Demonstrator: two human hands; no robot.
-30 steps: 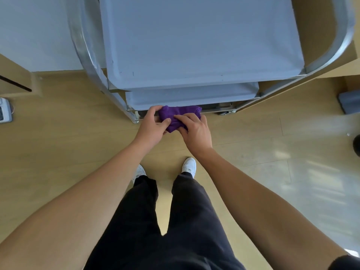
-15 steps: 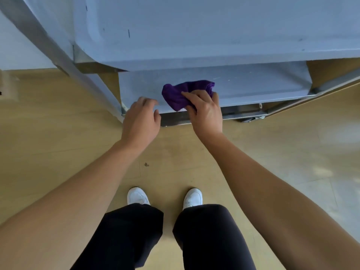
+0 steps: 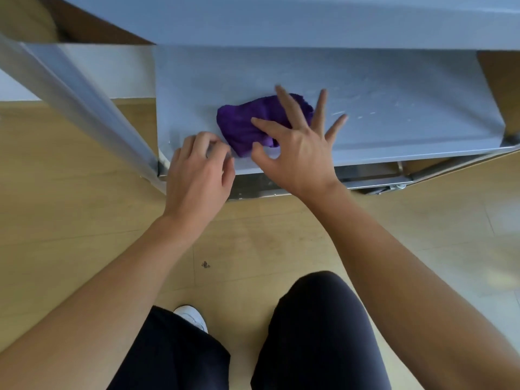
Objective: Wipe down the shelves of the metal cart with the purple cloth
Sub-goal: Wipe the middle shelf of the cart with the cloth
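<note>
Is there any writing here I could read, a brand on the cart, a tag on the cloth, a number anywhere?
None: no word, number or sign is readable in this view.
The lower shelf bears only pale streaks, not letters.
The purple cloth under the right hand shows no tag.
The white shoe shows no logo.

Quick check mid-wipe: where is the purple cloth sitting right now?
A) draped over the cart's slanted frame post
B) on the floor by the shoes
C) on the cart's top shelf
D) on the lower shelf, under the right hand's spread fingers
D: the purple cloth lies bunched on the lower shelf, with the right hand laid over it, fingers straight and spread.
</note>
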